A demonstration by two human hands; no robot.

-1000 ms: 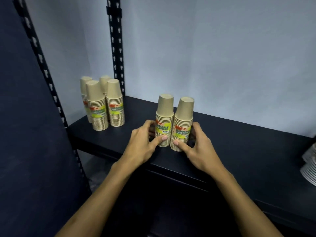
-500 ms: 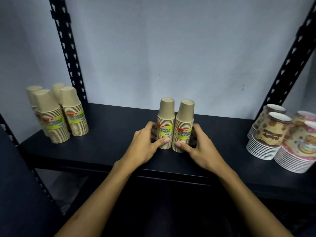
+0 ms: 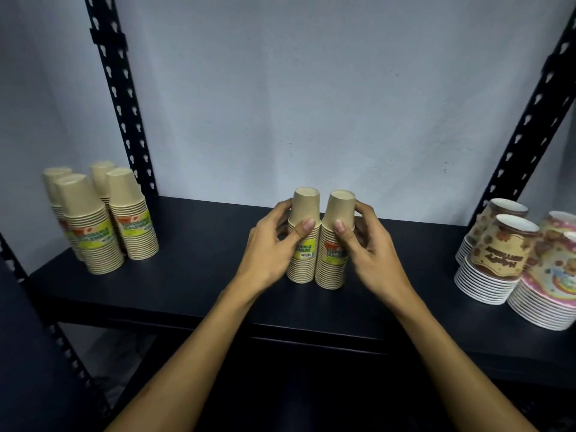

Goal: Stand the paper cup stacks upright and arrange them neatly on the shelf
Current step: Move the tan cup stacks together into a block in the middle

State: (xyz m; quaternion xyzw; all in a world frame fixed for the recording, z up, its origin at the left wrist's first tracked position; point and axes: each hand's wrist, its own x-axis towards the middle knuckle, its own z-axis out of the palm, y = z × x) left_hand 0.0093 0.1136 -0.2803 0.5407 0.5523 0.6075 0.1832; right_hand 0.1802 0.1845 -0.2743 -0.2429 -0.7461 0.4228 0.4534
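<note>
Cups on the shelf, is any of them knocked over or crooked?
None has fallen. The two middle stacks stand upright, touching, left hand and right hand gripping one each. The brown stacks at the left look slightly tilted, though the wide lens may cause that. The patterned cups stand upright.

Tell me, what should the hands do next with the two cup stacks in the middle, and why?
Probably slide both stacks left toward the four kraft stacks. The left hand grips the left stack, the right hand grips the right stack; both already stand upright and touch, yet sit alone mid-shelf.
</note>
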